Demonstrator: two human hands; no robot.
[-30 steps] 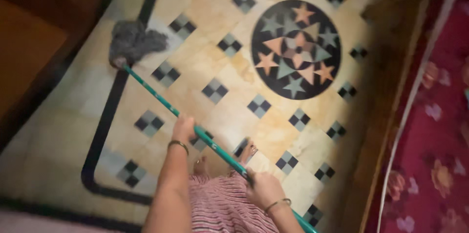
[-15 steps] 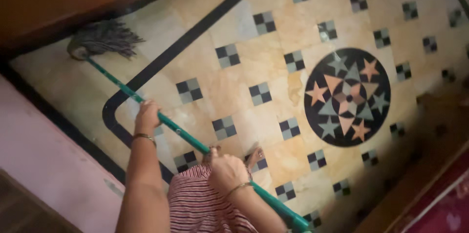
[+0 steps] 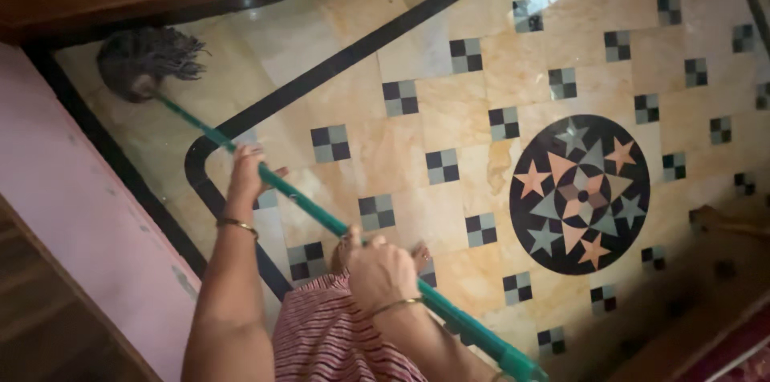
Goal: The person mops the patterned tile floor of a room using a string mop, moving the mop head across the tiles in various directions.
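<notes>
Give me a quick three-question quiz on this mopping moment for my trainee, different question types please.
1. True or false: both hands grip the green mop handle.
2. Multiple choice: the grey mop head rests
A) on the round star medallion
B) near the corner by the pink wall
C) on the striped garment
3. Short answer: which hand sits farther down the handle, toward the mop head?

Key
1. True: the left hand and the right hand both close on it.
2. B: it lies by the pink wall, far from the star medallion.
3. The left hand.
</notes>
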